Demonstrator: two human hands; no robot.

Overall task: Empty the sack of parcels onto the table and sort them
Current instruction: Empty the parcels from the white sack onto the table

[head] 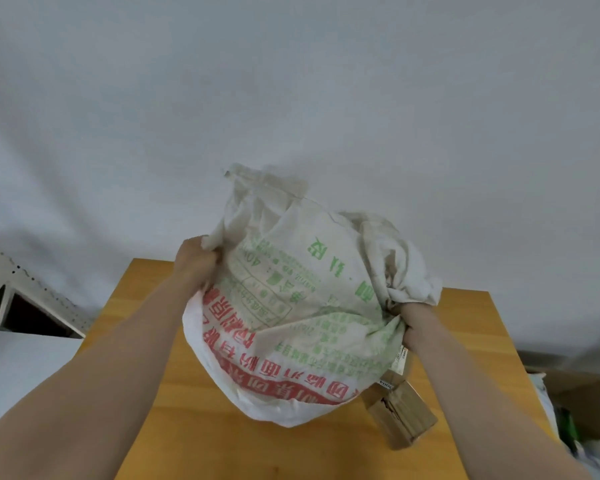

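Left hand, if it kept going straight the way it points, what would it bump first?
The sack: the left hand grips its cloth and points into it. Behind that, probably the white wall, but depth is unclear.

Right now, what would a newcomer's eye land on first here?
The white sack, printed in red and green, fills the centre, held over the wooden table with the left hand and right hand gripping its sides. A brown cardboard parcel pokes out below its lower right edge.
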